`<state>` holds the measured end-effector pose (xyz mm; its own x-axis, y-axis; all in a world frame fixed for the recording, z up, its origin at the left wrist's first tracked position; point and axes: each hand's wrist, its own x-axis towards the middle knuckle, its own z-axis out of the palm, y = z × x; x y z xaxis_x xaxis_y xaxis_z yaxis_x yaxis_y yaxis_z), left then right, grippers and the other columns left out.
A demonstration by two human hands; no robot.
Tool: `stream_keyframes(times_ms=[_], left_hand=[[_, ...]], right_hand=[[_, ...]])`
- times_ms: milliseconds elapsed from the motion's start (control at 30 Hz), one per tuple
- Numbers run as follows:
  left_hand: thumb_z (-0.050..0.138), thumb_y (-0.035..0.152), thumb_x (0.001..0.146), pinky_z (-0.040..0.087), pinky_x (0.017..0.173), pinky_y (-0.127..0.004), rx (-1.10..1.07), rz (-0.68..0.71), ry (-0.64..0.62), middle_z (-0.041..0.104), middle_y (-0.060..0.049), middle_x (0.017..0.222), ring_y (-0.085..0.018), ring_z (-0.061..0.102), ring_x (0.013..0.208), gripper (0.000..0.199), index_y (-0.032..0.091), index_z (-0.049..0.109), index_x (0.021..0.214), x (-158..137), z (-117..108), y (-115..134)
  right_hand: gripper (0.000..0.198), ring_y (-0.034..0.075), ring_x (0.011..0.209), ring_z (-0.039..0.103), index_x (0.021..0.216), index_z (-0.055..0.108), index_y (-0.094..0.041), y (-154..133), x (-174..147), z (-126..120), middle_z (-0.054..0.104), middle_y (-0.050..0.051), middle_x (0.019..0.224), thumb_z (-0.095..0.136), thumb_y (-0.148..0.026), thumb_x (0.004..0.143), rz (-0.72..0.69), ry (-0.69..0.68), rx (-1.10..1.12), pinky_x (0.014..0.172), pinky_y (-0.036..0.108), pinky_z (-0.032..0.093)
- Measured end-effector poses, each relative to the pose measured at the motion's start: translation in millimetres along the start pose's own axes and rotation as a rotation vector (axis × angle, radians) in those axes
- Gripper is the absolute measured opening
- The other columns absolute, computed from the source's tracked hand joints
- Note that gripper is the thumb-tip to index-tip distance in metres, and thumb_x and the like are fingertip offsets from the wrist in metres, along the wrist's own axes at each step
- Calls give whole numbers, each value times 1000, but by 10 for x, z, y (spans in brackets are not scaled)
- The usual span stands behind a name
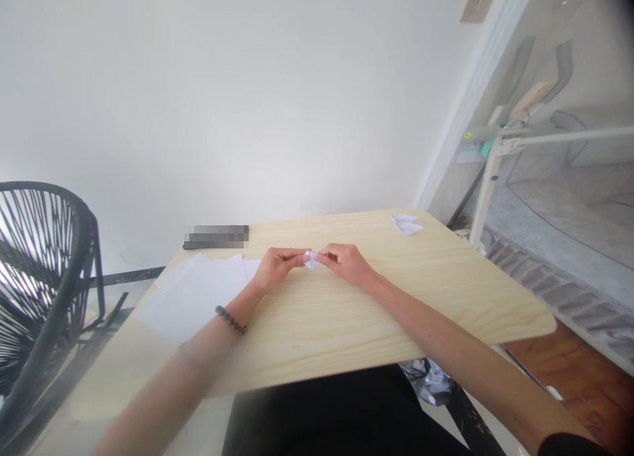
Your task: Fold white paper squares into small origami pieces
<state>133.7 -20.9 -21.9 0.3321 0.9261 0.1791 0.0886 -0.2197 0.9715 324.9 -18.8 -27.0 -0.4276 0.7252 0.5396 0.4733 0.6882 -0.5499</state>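
A small folded piece of white paper (312, 260) is pinched between my two hands, just above the wooden table (347, 324). My left hand (277, 266) grips its left side between thumb and fingers, and a dark beaded bracelet circles that wrist. On the opposite side, my right hand (345, 263) closes thumb and forefinger on the paper's edge. Loose white sheets (185, 291) lie to the left, partly behind my left forearm. A folded white paper piece (407, 225) rests near the table's far right corner.
A dark, partly blurred-out object (216, 237) lies at the table's back left. To the left stands a black woven chair (44, 297). A white metal frame (490, 178) stands beyond the right edge. Crumpled silvery material (430, 380) shows below the front edge.
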Motion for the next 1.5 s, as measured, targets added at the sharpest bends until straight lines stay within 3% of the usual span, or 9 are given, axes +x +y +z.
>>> stream_keyframes(times_ms=[300, 533, 833, 1100, 1367, 1500], left_hand=[[63, 34, 67, 47, 81, -36, -106, -31, 59, 67, -6, 86, -19, 59, 82, 30, 12, 66, 87, 19, 12, -4], [59, 38, 69, 48, 74, -35, -23, -8, -66, 63, -6, 85, -17, 58, 78, 32, 13, 61, 88, -22, 46, 79], [58, 32, 72, 43, 62, -24, -17, 55, -52, 58, -2, 68, -10, 53, 64, 22, 11, 59, 77, 7, 69, 68], [64, 31, 66, 45, 77, -33, -87, -70, -145, 63, -6, 87, -17, 58, 80, 34, 13, 57, 94, -5, 82, 21], [65, 30, 65, 48, 71, -32, -72, -105, -172, 65, -7, 74, -17, 60, 71, 30, 9, 61, 86, -2, 37, 33], [65, 32, 65, 48, 69, -32, -40, -133, -195, 66, -7, 72, -17, 61, 69, 28, 10, 62, 83, -17, 42, 30]], right_hand=[[27, 8, 55, 48, 70, 60, -16, -6, 28, 21, 59, 1, 64, 43, -34, 81, -17, 52, 52, 56, 20, 36], [27, 8, 55, 48, 68, 59, -15, 35, 11, 25, 59, 1, 64, 45, -36, 79, 18, 22, 31, 54, 20, 35], [28, 7, 54, 44, 64, 52, -14, -29, 9, 51, 54, 0, 61, 40, -33, 82, -32, -35, 9, 54, 20, 32], [29, 7, 52, 40, 62, 49, -15, -15, 3, 10, 48, -1, 56, 36, -31, 83, -1, 11, 27, 52, 20, 29], [29, 7, 50, 39, 63, 48, -15, -73, 5, 45, 47, -3, 53, 36, -32, 83, 97, -33, 126, 50, 19, 30], [21, 7, 53, 43, 72, 51, -15, -58, 5, 60, 52, -1, 64, 39, -30, 81, 104, -51, 199, 52, 19, 33]])
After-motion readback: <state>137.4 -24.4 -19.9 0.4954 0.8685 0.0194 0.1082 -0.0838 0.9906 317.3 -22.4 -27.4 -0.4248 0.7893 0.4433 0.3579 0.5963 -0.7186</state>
